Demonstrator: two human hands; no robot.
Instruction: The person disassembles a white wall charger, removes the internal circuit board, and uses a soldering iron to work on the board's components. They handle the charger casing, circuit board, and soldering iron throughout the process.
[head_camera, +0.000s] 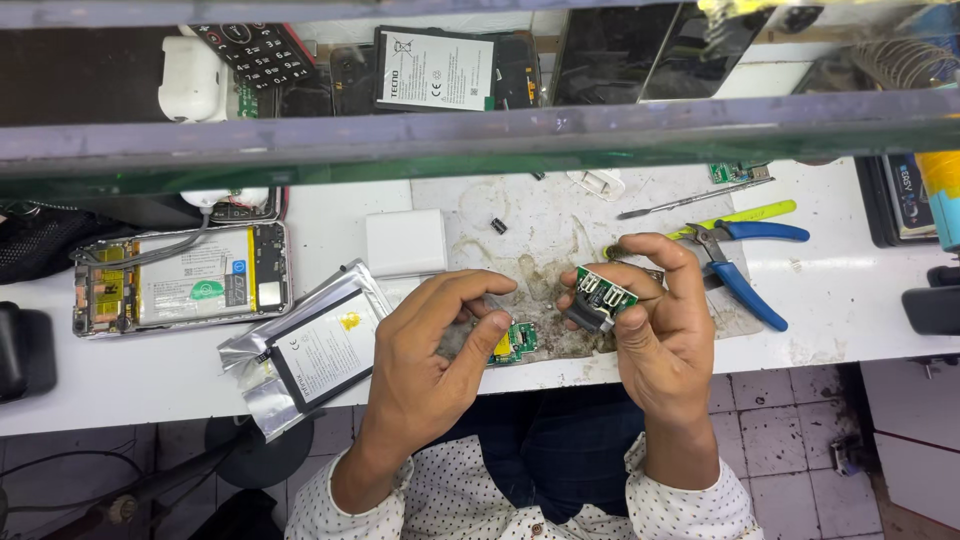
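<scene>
My right hand (660, 330) holds up a small green circuit board (600, 298) with metal ports, pinched between thumb and fingers above the table's front edge. My left hand (435, 345) rests on the stained grey work mat (560, 225), its fingertips pressing on a second small green board (515, 342) with a yellow part. The two hands are close together, a few centimetres apart.
Blue-handled pliers (745, 265) and a yellow-handled tool (745, 213) lie right of my right hand. An opened phone (180, 280), a battery in a silver pouch (320, 350) and a white box (405, 242) lie to the left. A glass shelf (480, 140) with phone parts crosses the top.
</scene>
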